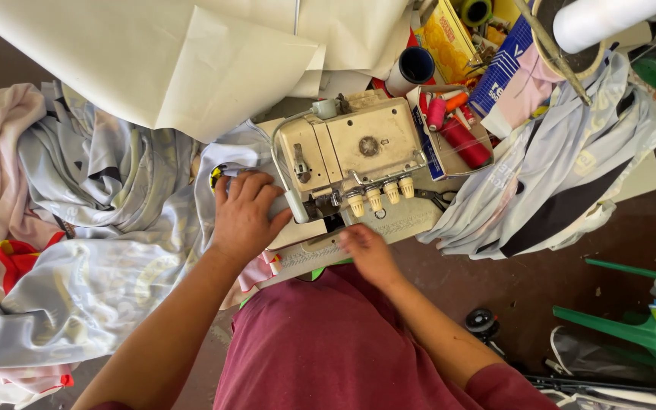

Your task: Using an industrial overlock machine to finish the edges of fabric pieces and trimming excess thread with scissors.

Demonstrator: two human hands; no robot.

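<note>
A cream overlock sewing machine (358,152) stands in the middle of the view, with several knobs along its front. My left hand (243,215) lies flat on pale grey printed fabric (108,258) just left of the machine's needle area, fingers spread and pressing the cloth down. My right hand (368,250) rests at the machine's front edge, fingers curled on the fabric edge there. A pink and green piece of cloth (267,269) shows beneath the machine's front plate.
Large sheets of cream paper (191,61) lie behind the machine. Thread spools (461,137) and boxes sit at the back right. More pale garments (563,167) are piled on the right. Green plastic chair (632,319) stands on the floor at the right.
</note>
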